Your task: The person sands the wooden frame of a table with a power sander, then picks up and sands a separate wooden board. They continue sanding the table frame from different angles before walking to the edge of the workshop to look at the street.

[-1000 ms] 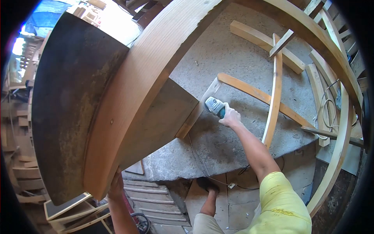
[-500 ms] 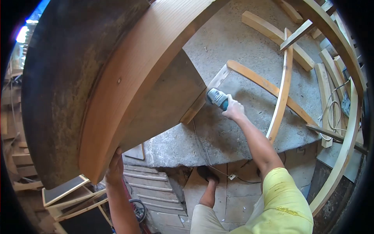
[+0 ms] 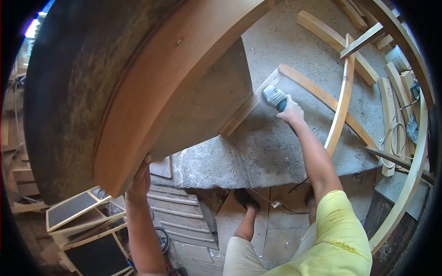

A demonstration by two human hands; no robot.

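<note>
A thick curved wooden beam [image 3: 159, 87] rises through the left of the head view, joined to a big dark board [image 3: 69, 101]. At its lower end, my left hand [image 3: 139, 179] grips the inner edge, with the fingers partly hidden behind the wood. My right hand [image 3: 292, 112] is wrapped round a grey and teal angle grinder [image 3: 275, 96]. The grinder's head is near a pale wooden strip [image 3: 244, 112] along the edge of a flat grey-brown panel [image 3: 202, 99]; its disc does not show clearly.
Crossed curved wooden pieces [image 3: 343, 99] lie on the concrete slab [image 3: 207, 170] to the right. A large curved rib [image 3: 410, 184] arcs along the right side. Beyond are loose beams [image 3: 387, 119] and a coiled cable [image 3: 399, 138]. Framed panels [image 3: 78, 209] stand lower left; a cord [image 3: 248, 177] crosses the slab's edge.
My right hand and the grinder have moved right and up, away from the panel's corner. The view has shifted slightly, and my left hand keeps its hold on the beam.
</note>
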